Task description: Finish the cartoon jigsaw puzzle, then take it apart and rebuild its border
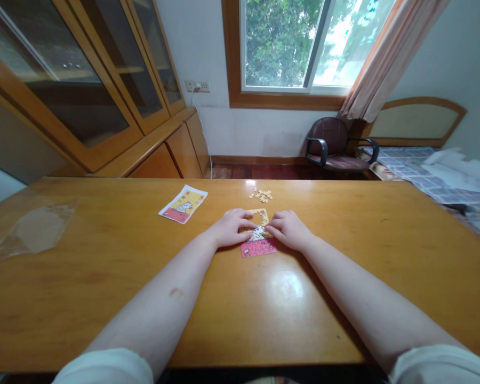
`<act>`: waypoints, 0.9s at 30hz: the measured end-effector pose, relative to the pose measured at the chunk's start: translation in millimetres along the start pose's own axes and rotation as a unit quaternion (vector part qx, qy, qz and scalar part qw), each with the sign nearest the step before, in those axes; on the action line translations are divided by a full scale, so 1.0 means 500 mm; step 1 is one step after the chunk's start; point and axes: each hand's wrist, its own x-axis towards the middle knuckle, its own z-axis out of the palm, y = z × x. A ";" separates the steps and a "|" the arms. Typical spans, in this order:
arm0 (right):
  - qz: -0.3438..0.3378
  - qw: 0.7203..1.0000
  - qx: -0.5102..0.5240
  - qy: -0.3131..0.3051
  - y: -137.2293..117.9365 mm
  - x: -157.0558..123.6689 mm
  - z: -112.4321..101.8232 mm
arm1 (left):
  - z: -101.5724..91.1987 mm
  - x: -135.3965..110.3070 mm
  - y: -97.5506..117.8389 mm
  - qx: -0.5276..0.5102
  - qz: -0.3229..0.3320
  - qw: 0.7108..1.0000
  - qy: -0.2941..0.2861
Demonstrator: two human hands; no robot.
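A partly assembled jigsaw puzzle (259, 248) lies on the wooden table between my hands, pink along its near part, with a white figure in the middle and a yellow border around a gap at the far side. My left hand (235, 226) rests over the puzzle's left edge, its fingers apart and stretched across the pieces. At the right edge, my right hand (288, 228) has its fingers curled and thumb drawn in. Whatever its fingertips may hold is too small to make out. Just beyond the puzzle lies a small pile of loose puzzle pieces (261, 195).
A picture card (184, 204) with a matching yellow and pink print lies left of the puzzle. Clear plastic wrapping (34, 229) is at the table's (324, 304) far left. Behind the table stand a glass-fronted cabinet (144, 136), an armchair (333, 140) and a bed (414, 162).
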 end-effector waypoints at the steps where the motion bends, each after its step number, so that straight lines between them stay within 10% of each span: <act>1: -0.001 1.000 -0.001 0.000 0.001 0.000 0.001 | 0.001 0.000 0.000 -0.001 0.001 1.000 0.001; 27: -0.018 0.999 0.030 0.000 0.003 0.000 0.008 | 0.007 0.000 -0.007 -0.006 0.003 1.000 -0.007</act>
